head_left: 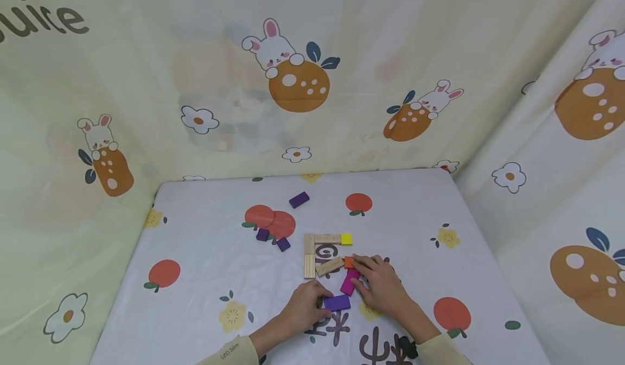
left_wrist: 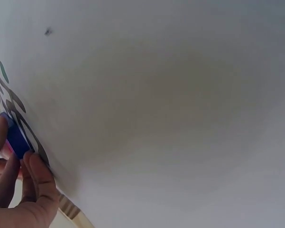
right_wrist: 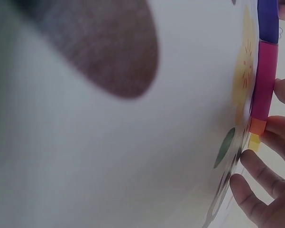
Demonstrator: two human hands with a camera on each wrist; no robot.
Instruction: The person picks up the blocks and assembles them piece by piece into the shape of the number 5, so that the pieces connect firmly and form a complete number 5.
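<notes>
My left hand (head_left: 312, 302) pinches a purple block (head_left: 337, 302) that lies flat on the table near the front edge; in the left wrist view its fingers (left_wrist: 35, 175) curl round the purple block (left_wrist: 16, 137). My right hand (head_left: 363, 273) lies with its fingers nearly straight. Its thumb touches the right side of a magenta block (head_left: 349, 282) and its index fingertip rests on a small orange block (head_left: 348, 262). The right wrist view shows purple (right_wrist: 268, 21), magenta (right_wrist: 265, 80), orange (right_wrist: 257, 126) and yellow (right_wrist: 254, 141) blocks in a line, with fingertips (right_wrist: 277, 128) against them.
Two wooden blocks (head_left: 309, 255) form an L with a yellow cube (head_left: 346, 239) at its end, and a tilted wooden block (head_left: 330, 267) lies inside. Three loose purple blocks (head_left: 299, 199) lie farther back and left. Printed fabric walls surround the table (head_left: 205, 278).
</notes>
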